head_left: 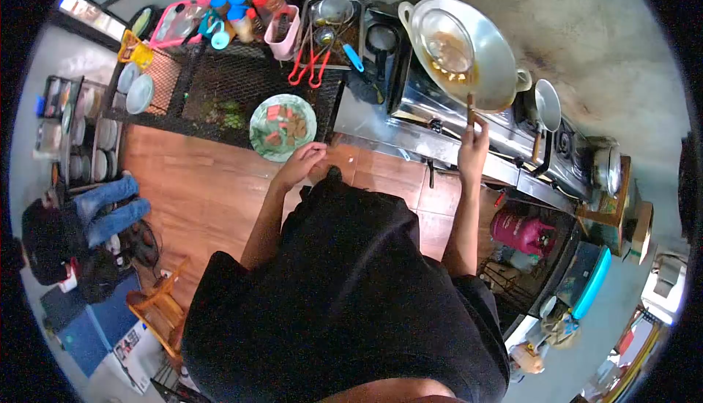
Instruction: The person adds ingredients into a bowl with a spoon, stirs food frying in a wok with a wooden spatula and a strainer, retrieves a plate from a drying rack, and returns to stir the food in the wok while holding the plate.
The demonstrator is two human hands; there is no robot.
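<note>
My right hand [474, 145] is closed round the wooden handle [471, 110] of a round wire strainer [447, 43]. The strainer lies inside a large metal wok [492, 51] on the stove, with oil and small pale pieces of food beneath and beside it. My left hand [303, 163] is near the lower right rim of a green and white plate [264, 119], its fingers together; whether it holds anything small is hidden. On the plate are pink and brown pieces of food [291, 128].
Red-handled tongs [313, 66] and a pink container [284, 43] stand behind the plate. A small pan [546, 103] is right of the wok. A pink gas cylinder [518, 232] is under the counter. A seated person in jeans [110, 213] is at far left.
</note>
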